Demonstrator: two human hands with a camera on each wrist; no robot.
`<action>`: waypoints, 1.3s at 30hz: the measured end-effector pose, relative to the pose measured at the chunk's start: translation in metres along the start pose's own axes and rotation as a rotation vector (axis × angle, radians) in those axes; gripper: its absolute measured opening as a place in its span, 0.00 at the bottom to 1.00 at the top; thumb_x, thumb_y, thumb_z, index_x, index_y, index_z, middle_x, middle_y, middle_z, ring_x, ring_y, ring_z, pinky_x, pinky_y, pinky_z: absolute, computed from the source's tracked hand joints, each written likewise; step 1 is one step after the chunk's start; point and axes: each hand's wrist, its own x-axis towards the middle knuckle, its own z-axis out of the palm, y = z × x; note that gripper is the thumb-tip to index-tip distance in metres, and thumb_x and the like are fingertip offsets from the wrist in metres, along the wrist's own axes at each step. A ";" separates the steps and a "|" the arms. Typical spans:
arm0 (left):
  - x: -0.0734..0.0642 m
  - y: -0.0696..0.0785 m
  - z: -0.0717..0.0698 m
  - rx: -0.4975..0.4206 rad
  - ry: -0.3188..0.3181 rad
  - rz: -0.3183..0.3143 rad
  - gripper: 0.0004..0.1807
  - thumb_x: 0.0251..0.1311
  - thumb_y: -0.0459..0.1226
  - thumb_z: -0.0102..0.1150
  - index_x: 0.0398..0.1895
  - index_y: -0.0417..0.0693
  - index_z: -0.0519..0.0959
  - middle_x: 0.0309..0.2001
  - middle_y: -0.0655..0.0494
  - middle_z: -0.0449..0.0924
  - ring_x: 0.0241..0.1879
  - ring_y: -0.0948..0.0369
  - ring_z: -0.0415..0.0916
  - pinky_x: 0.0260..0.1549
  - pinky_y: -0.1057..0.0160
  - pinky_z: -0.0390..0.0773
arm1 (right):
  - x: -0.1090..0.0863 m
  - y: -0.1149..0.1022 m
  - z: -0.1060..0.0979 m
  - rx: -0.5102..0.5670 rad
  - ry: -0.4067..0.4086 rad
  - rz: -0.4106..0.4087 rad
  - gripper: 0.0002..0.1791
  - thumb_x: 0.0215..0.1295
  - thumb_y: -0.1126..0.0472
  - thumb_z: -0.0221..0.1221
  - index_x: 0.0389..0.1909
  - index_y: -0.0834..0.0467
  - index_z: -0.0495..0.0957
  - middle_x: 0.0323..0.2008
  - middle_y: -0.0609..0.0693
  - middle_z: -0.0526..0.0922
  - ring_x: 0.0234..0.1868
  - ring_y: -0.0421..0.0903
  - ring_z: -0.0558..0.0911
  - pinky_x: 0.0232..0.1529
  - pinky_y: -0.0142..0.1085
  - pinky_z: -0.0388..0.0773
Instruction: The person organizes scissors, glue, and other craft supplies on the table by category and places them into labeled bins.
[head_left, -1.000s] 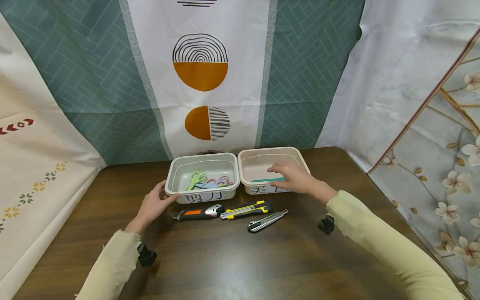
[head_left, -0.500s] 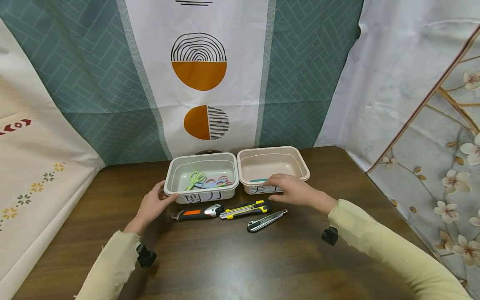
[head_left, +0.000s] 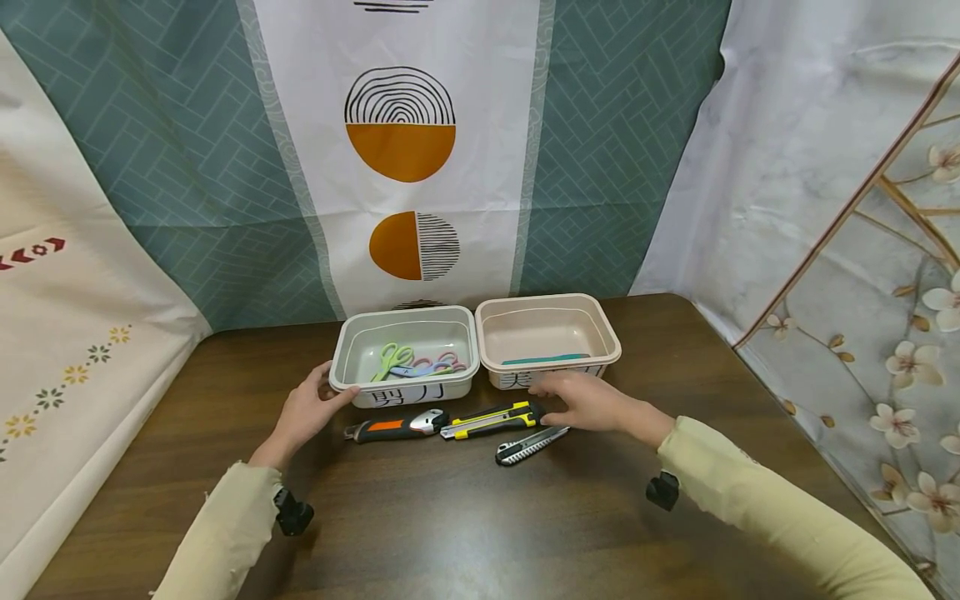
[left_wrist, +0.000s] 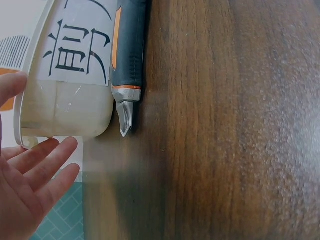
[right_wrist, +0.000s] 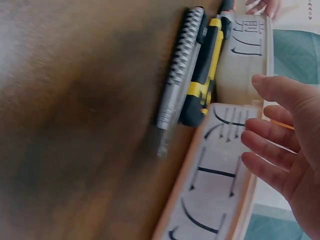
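Observation:
At the front left corner of a grey plastic bin (head_left: 407,312), my left hand (head_left: 307,410) holds the rim, its thumb on the front and its fingers along the side. Several small scissors lie inside, a green pair (head_left: 392,358) among them. My right hand (head_left: 588,402) is empty, fingers relaxed, in front of the beige bin (head_left: 547,302), whose floor bears a teal slim tool (head_left: 546,359). Below that hand lies a silver utility knife (head_left: 525,447), its tip partly hidden. Beside it are a yellow-black utility knife (head_left: 491,419) and an orange-black utility knife (head_left: 395,426).
Both bins stand side by side near the back edge of a brown wooden table (head_left: 435,533), with paper labels (left_wrist: 75,45) on their fronts. A patterned curtain (head_left: 615,150) hangs behind. Flowered cloth (head_left: 877,375) borders the right side.
My right hand has come out from over the beige bin, toward me and down, to the silver utility knife's tip. My left hand has stayed at the grey bin.

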 end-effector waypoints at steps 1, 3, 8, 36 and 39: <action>0.000 0.000 0.000 0.002 0.001 0.001 0.43 0.56 0.53 0.56 0.65 0.35 0.54 0.57 0.34 0.67 0.45 0.47 0.73 0.37 0.57 0.74 | -0.001 0.000 0.003 -0.005 -0.004 0.006 0.20 0.52 0.57 0.65 0.45 0.62 0.77 0.41 0.50 0.80 0.40 0.43 0.78 0.41 0.37 0.74; 0.000 0.000 0.000 0.003 0.002 0.002 0.43 0.56 0.53 0.56 0.65 0.35 0.54 0.57 0.34 0.67 0.45 0.47 0.73 0.37 0.57 0.74 | -0.004 0.000 0.008 0.000 -0.020 0.023 0.19 0.52 0.57 0.65 0.43 0.61 0.78 0.40 0.50 0.80 0.39 0.43 0.78 0.40 0.37 0.74; -0.001 0.001 0.000 0.001 0.003 0.002 0.43 0.56 0.53 0.56 0.65 0.35 0.54 0.57 0.34 0.67 0.46 0.47 0.73 0.38 0.55 0.74 | -0.009 0.003 0.022 0.023 -0.040 0.053 0.17 0.50 0.56 0.65 0.40 0.60 0.79 0.36 0.48 0.79 0.34 0.41 0.75 0.37 0.34 0.72; 0.000 -0.002 0.001 -0.006 0.009 0.018 0.42 0.56 0.52 0.57 0.65 0.35 0.54 0.56 0.34 0.68 0.45 0.48 0.74 0.36 0.58 0.74 | -0.016 0.018 0.040 0.082 -0.102 0.088 0.09 0.45 0.61 0.68 0.26 0.54 0.76 0.24 0.42 0.70 0.27 0.37 0.68 0.28 0.29 0.65; 0.000 -0.002 0.001 -0.006 0.011 0.017 0.42 0.56 0.52 0.57 0.65 0.35 0.55 0.57 0.34 0.68 0.45 0.48 0.74 0.36 0.58 0.74 | -0.015 0.017 0.040 0.098 -0.115 0.090 0.11 0.45 0.61 0.69 0.25 0.54 0.75 0.24 0.42 0.70 0.27 0.37 0.69 0.28 0.29 0.66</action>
